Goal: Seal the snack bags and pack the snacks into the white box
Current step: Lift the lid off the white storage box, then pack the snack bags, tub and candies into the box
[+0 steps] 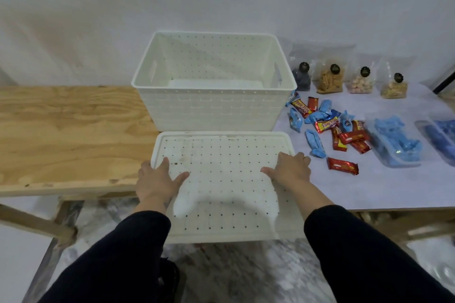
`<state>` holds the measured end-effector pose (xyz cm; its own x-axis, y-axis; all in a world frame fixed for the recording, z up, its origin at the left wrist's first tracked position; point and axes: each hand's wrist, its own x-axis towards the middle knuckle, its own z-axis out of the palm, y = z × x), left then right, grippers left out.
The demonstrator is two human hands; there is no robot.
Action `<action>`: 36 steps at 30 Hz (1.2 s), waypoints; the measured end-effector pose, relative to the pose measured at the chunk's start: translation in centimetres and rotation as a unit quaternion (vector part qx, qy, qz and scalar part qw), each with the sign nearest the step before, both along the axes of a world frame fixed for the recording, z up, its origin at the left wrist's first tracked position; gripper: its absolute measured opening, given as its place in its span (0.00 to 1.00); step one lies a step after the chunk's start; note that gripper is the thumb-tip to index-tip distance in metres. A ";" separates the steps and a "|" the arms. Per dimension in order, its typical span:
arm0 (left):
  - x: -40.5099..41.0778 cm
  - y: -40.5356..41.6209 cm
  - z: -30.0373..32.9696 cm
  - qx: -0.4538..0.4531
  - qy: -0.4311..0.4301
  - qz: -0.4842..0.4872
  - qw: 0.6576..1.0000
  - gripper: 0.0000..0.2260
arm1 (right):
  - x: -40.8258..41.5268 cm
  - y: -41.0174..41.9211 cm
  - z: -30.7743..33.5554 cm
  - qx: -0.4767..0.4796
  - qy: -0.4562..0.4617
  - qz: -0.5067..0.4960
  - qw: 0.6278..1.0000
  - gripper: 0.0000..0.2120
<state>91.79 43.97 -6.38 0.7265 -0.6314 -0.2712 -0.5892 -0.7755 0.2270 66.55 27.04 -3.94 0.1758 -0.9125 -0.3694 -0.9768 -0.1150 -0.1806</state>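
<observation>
The white perforated box stands open at the middle of the table, and nothing shows inside it. Its flat white lid lies in front of the box and overhangs the table's near edge. My left hand holds the lid's left side with the thumb on top. My right hand holds its right side the same way. Several clear snack bags with black round labels stand in a row right of the box. Loose red wrapped bars and blue wrapped snacks are scattered in front of them.
A clear tray of blue packets and a second clear tray sit at the far right on the pale sheet. Bare plywood tabletop stretches left of the box. A grey wall rises behind.
</observation>
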 end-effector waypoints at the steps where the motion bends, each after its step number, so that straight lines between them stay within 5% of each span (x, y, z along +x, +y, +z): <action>1: 0.0 -0.1 -0.2 -0.006 -0.004 0.004 1.000 0.35 | 0.0 -0.1 0.0 -0.004 0.002 0.001 1.000 0.31; 12: -1.3 -2.0 2.1 -0.013 -0.053 -0.106 0.993 0.26 | -0.9 0.3 2.3 0.026 0.020 0.022 0.999 0.25; 19: -7.2 -9.2 6.1 0.000 0.053 -0.281 0.958 0.15 | -3.8 -0.7 6.1 0.034 0.015 0.051 0.998 0.25; 25: -13.1 -16.8 8.8 -0.061 0.120 -0.343 0.930 0.16 | -7.3 -5.2 8.7 0.028 0.011 0.052 0.998 0.24; 32: -20.2 -27.4 9.5 -0.148 0.191 -0.318 0.917 0.15 | -10.3 -15.1 9.1 -0.007 -0.027 0.052 0.998 0.21; 36: -22.0 -34.1 8.8 -0.211 0.230 -0.207 0.927 0.20 | -11.5 -22.0 7.6 -0.019 -0.088 0.048 0.995 0.22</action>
<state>69.80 9.85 2.43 0.2668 -0.9506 -0.1585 -0.5815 -0.2899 0.7601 55.07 5.01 3.66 0.3218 -0.9012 -0.2904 -0.9143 -0.2162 -0.3424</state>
